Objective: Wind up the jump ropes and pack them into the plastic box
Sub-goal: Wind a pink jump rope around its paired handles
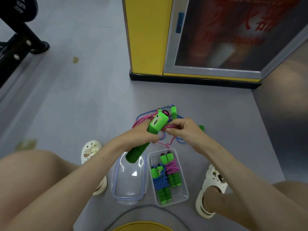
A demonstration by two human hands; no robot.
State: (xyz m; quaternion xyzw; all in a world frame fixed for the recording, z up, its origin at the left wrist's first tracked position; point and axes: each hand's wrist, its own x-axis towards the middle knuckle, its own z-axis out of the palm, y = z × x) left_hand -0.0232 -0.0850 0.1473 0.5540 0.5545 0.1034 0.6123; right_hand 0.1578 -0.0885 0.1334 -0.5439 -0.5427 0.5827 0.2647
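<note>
Head view: the left hand grips the green handle of a pink jump rope, fingers curled round it. The right hand pinches the pink cord just beside the handle. A loose blue jump rope lies on the floor beyond the hands. The plastic box, between the person's feet, holds 2 wound ropes, blue and pink. The lid lies touching the box's left side.

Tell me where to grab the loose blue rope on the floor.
Probably its green handle, from above. It lies exposed on the floor and is thick enough to wrap fingers around, while the blue cord is thin and tangled with the pink cord.
</note>
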